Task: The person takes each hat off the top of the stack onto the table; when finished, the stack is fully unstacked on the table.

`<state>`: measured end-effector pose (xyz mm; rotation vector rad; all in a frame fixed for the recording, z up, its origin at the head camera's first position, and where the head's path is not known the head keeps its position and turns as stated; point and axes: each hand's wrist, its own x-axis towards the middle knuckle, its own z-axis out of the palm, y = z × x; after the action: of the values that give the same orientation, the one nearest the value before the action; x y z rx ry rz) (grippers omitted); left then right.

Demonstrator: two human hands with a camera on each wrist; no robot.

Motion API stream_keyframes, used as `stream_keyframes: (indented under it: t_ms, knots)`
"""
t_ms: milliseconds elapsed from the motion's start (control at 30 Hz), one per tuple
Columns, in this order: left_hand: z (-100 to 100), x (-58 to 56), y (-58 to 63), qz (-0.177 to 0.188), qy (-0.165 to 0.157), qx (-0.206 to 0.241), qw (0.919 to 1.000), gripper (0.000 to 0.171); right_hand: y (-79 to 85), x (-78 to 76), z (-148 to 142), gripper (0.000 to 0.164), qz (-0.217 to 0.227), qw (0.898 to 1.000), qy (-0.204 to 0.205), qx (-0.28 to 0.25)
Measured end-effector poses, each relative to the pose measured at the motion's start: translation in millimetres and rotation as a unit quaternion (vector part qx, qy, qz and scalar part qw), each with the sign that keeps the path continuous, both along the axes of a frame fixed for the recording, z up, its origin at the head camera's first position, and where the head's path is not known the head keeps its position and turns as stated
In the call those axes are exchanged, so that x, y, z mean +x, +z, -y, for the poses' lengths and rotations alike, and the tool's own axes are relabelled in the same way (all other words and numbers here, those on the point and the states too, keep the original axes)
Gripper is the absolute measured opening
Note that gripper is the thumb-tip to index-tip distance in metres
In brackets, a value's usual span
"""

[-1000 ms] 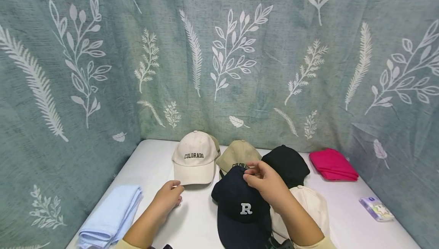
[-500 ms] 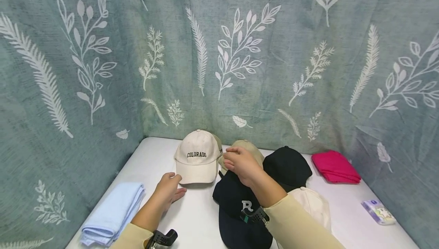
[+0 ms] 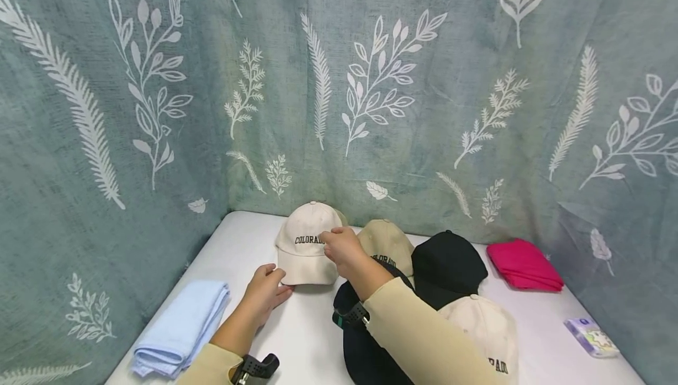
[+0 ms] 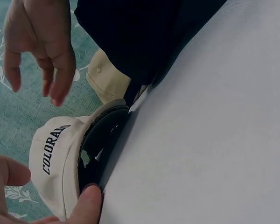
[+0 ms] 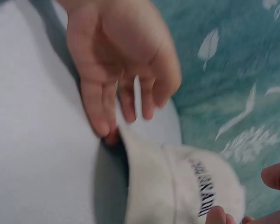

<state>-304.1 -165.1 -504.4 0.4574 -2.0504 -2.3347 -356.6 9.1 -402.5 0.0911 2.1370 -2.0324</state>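
Note:
A cream baseball cap [image 3: 303,268] lettered COLORADO sits at the back left of the table, brim facing forward. At the left corner of its brim is my left hand [image 3: 263,292], fingertips right at the underside and thumb apart; the right wrist view shows its fingers [image 5: 95,114] extended. In front of the cap's right side hovers my right hand [image 3: 346,254], overlapping the lettering's end in the head view. From the left wrist view, that right hand [image 4: 39,44] has its fingers hanging loosely with nothing between them. Part of another cap shows behind the cream one.
Right of it stand a khaki cap [image 3: 385,241], a black cap [image 3: 450,264] and a second cream cap [image 3: 484,326]. A navy cap [image 3: 365,355] lies partly under my right forearm. Folded blue cloth [image 3: 182,323] is left; folded pink cloth [image 3: 524,264] and a small packet [image 3: 590,338] are right.
My right hand has moved left from above the navy cap, past the khaki cap, to the cream cap. My left hand has shifted slightly in under the brim's corner.

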Motion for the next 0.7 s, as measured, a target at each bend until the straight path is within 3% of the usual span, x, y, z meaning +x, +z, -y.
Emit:
stream_keyframes:
  t_ms: [167,367,700]
  knots:
    - [4,-2.7,-1.7,-0.003,0.003,0.005,1.0000,0.067,-16.9,-18.3,6,0.070,-0.006,0.996,-0.038,0.083]
    - [4,-2.5,-3.4,-0.005,0.024,0.001,0.9997,0.063,-39.7,-32.8,3,0.081,-0.006,0.985,-0.039,0.166]
    - [6,-2.1,-3.0,-0.004,0.015,-0.012,0.9998,0.061,-59.1,-39.5,-8,0.090,-0.002,0.987,-0.005,0.161]
